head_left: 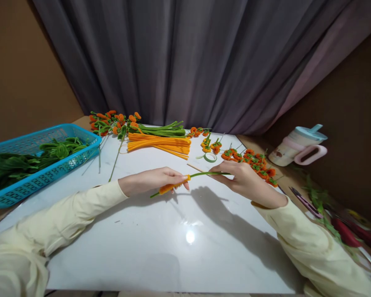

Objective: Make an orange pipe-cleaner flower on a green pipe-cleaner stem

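Observation:
My left hand [165, 176] is closed around an orange coil of wound pipe cleaner [165, 189], held above the white tabletop. A short green end sticks out at the coil's lower left. From its other end a green pipe cleaner [200, 173] runs right to my right hand [239, 178], whose fingers are pinched on it. A thin wooden stick [194, 167] also juts leftward from my right hand; its other end is hidden. Beyond my hands lie a bundle of orange pipe cleaners [159, 144] and a bundle of green pipe cleaners [162, 130].
At left stands a blue basket [49, 167] of green leaf pieces. Several orange flower heads [259, 165] lie behind my right hand, near a green tape roll [210, 157]. A lidded cup [292, 144], scissors [306, 202] and red-handled pliers [346, 232] are at right.

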{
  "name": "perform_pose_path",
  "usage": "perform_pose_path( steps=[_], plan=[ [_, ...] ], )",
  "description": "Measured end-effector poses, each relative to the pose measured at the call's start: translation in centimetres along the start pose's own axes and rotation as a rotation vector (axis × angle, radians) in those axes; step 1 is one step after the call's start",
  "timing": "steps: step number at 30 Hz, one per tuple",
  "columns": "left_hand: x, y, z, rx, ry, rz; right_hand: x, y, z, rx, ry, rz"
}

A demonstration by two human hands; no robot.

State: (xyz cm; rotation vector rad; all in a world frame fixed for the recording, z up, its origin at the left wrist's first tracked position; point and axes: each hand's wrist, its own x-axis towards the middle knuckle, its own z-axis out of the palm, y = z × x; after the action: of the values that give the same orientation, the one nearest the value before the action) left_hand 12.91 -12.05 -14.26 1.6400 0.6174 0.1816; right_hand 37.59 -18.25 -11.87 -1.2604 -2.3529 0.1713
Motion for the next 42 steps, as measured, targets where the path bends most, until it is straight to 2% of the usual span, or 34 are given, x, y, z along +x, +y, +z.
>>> perform_pose_path(
  steps=[3, 5, 9, 13, 16, 20, 23, 28, 31, 36, 38, 42],
  plan=[
    [0.2, -0.4, 0.1, -0.184, -0.038, -0.117, -0.5, -0.1, -0.2, 0.022, -0.062, 0.033],
    [0.5, -0.8, 0.3, -0.309, -0.047, -0.144, -0.5, -0.3, -0.2, 0.041, -0.100, 0.032],
    [1.0, -1.4, 0.5, -0.492, -0.016, -0.123, -0.4, -0.3, -0.1, 0.088, -0.125, 0.050],
    [1.0, -1.5, 0.6, -0.557, -0.025, -0.093, -0.5, -0.3, -0.1, 0.155, -0.157, 0.101],
    [0.9, -1.3, 0.7, -0.569, -0.053, -0.101, -0.6, -0.7, -0.2, 0.244, -0.233, 0.165],
    [0.9, -1.1, 0.8, -0.730, -0.093, -0.123, -1.0, -1.4, -0.2, 0.420, -0.337, 0.235],
    [1.1, -1.1, 0.9, -0.829, -0.069, -0.146, -1.3, -1.8, 0.1, 0.526, -0.432, 0.204],
    [1.5, -1.6, 1.2, -0.854, 0.001, -0.153, -1.5, -2.6, 0.9, 0.571, -0.535, 0.129],
    [1.8, -2.1, 1.3, -0.902, 0.077, -0.162, -1.4, -3.1, 1.8, 0.391, -0.456, 0.052],
    [2.5, -2.7, 0.9, -1.066, 0.238, -0.261, -1.0, -3.2, 3.3, -0.424, -0.070, -0.104],
    [2.6, -3.0, 0.7, -1.092, 0.207, -0.311, -0.8, -2.7, 3.6, -0.591, 0.015, -0.114],
    [2.5, -3.4, 0.7, -1.031, 0.058, -0.341, -0.7, -1.1, 3.8, -0.572, 0.088, -0.079]
  ],
)
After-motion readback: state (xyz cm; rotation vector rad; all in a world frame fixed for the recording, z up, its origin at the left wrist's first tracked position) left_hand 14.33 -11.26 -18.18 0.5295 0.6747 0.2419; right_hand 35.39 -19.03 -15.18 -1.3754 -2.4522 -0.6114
